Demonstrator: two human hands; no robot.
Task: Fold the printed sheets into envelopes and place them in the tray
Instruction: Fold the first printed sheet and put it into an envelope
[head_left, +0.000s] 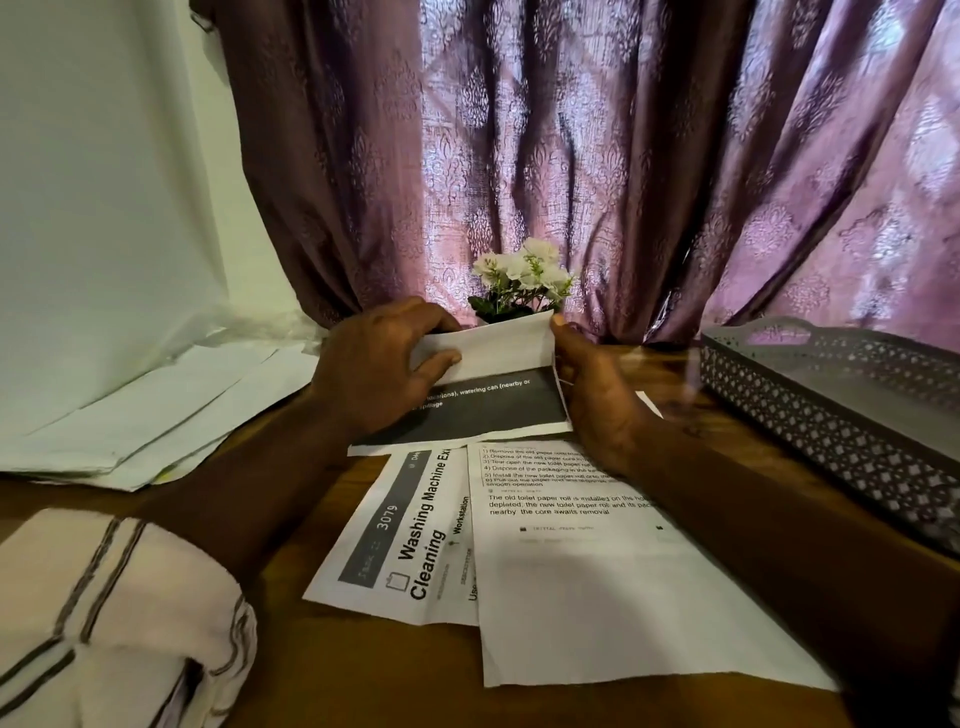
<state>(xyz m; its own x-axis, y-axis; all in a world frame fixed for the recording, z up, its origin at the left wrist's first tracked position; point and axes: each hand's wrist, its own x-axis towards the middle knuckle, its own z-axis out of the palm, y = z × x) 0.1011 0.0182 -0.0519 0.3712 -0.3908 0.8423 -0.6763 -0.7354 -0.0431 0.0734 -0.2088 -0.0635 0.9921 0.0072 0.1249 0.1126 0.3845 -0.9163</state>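
here left hand (379, 366), right hand (597, 400) pinch sheet (501, 349); tray (810, 415) interior seems blurred.

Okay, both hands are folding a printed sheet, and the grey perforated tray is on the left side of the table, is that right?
Not quite. The head view shows the grey perforated tray on the right side of the table, not the left. The rest holds: the left hand and right hand both grip the printed sheet being folded.
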